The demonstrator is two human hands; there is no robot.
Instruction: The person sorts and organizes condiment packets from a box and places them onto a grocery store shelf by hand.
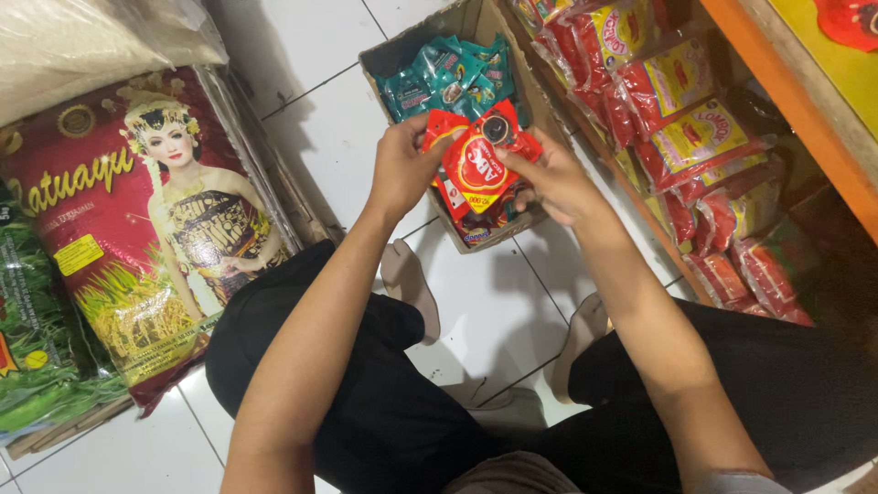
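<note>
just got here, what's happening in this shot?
A person squatting on a white tiled floor holds a bunch of small red sachets with both hands: left hand on one side, right hand on the other. They are held just above an open cardboard box containing teal sachets. A shelf of red and yellow packets stands to the right, and large rice sacks lie to the left.

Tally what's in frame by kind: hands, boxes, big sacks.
Hands: 2, left hand and right hand, both on the red sachets
Cardboard box: 1
Large rice sacks: 2, red sack, green sack
Total: 5
</note>
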